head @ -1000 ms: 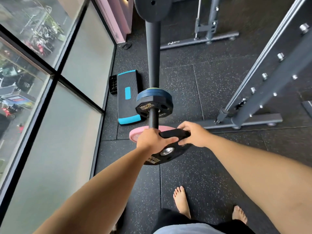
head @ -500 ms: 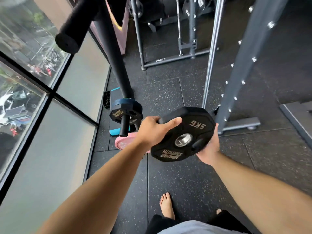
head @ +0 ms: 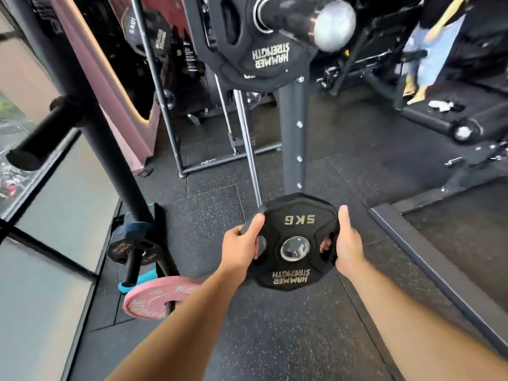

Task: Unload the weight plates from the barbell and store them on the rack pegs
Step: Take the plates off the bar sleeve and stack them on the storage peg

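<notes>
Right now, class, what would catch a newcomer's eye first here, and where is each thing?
A black 5 kg plate sits centre frame, gripped at its sides by the left hand and right hand. Above it, a bigger black plate hangs on a rack peg. A pink plate lies low on the left.

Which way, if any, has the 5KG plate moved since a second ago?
Yes. The 5KG plate, gripped by the left hand and right hand, has left the barbell sleeve and pink plate, moving right, and is now in front of the rack post.
</notes>
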